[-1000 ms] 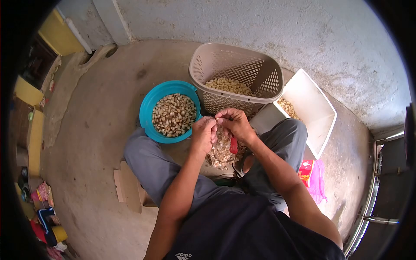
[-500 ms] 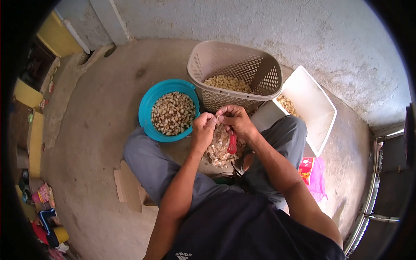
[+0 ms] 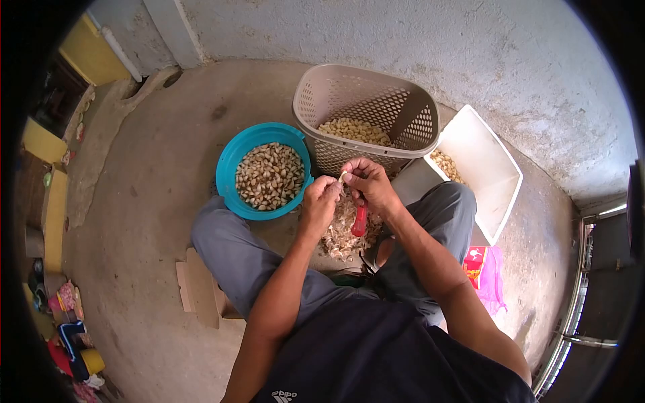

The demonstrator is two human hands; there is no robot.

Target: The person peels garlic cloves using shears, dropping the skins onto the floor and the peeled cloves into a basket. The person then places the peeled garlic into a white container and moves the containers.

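My left hand [image 3: 321, 197] and my right hand [image 3: 369, 183] meet in front of the tall basket, fingertips nearly touching. A small pale clove [image 3: 342, 176] is pinched at the fingertips between them. My right hand also holds a red-handled tool [image 3: 359, 221], its handle hanging down from the curled fingers; its blade is hidden. Below lies a heap of papery peelings [image 3: 341, 236]. Unpeeled cloves [image 3: 269, 176] fill much of the turquoise basin [image 3: 229, 193] on the left. Pale peeled cloves [image 3: 356, 130] lie in the grey-brown basket [image 3: 376, 149].
A white container [image 3: 489, 176] with some cloves [image 3: 446, 165] stands on the right by the wall. Beside my right knee are a red packet [image 3: 474, 263] and a pink bag [image 3: 494, 282]. Cardboard [image 3: 200, 285] lies left of my leg.
My hands have moved slightly apart and the pale clove between them shows more. My left hand has turned a little, and the right fingers have lifted slightly. The red handle remains in my right hand.
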